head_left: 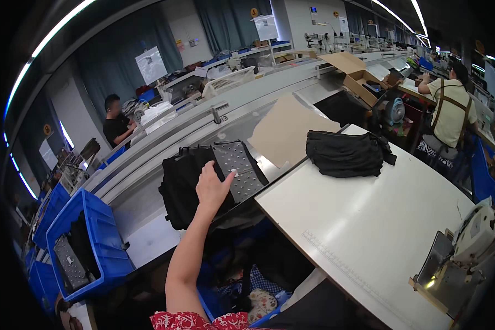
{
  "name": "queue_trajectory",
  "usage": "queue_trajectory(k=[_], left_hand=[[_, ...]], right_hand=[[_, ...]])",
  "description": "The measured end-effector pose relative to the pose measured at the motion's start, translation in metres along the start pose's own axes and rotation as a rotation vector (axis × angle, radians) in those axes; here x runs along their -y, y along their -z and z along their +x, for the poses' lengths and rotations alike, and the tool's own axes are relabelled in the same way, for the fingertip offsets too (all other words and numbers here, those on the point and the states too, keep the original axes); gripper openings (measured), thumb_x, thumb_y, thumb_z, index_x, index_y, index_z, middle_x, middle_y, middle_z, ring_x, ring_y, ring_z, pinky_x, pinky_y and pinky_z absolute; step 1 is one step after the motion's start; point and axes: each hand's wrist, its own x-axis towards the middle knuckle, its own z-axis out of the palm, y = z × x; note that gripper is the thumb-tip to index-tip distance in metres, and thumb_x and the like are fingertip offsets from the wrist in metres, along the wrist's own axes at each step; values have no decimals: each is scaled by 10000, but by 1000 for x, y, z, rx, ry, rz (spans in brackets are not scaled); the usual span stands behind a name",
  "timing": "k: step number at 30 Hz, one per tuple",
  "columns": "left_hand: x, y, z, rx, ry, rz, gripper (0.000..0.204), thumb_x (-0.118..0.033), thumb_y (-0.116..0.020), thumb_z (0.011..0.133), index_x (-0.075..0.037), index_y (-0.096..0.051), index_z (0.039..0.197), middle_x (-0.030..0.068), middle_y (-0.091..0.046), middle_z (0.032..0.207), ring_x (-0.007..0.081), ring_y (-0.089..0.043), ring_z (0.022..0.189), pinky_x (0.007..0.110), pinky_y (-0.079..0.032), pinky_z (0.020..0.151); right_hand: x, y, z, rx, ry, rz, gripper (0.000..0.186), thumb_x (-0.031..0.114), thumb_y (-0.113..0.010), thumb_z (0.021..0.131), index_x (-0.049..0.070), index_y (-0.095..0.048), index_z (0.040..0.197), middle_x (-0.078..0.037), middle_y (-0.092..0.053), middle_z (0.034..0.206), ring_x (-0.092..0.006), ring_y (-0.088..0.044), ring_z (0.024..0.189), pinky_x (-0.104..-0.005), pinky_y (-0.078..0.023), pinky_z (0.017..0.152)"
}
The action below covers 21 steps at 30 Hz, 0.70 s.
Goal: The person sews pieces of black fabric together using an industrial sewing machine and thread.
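Note:
My left hand (212,188) reaches out over a black fabric bag (184,179) on the metal bench, thumb and fingers apart. The hand overlaps the bag; whether the fingertips press on it I cannot tell. Beside the thumb lies the bag's grey panel (237,159), dotted with small shiny studs. A tiny white spot shows at the thumb tip, too small to name. My right hand is not in view. On the white tabletop (335,214) to the right rests a second black bag (345,154), gathered and soft.
A blue bin (102,242) at left holds similar studded pieces (71,264). Brown cardboard (286,129) lies behind the bags. A sewing machine (473,242) stands at the right. An open carton (363,85) and a fan (395,111) are farther back. Two people (451,110) (115,124) sit beyond.

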Motion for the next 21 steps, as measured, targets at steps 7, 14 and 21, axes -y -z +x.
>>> queue_trajectory(k=[7,14,21], left_hand=[[25,-33,26,135,47,129,747,-274,-702,821,42,-416,1435,151,-684,735,349,-700,745,448,-546,722],[-105,47,12,-4,-93,-848,507,-5,-601,882,28,-541,1384,9,-476,623,41,-458,569,213,-409,558],[-240,95,-113,214,-919,-808,603,14,-678,749,36,-570,1342,82,-532,661,185,-561,500,294,-466,480]], right_hand=[[29,-7,20,69,58,-70,276,114,-591,994,-13,-646,1233,-149,-716,1140,-204,-677,1043,-297,-507,917],[65,-13,30,59,187,-2,304,72,-589,975,27,-634,1272,-152,-713,1140,-223,-684,1028,-298,-510,895],[113,-26,121,141,508,607,689,268,-546,1010,-15,-223,1549,-160,-348,1564,-264,-401,1418,-391,-362,1137]])
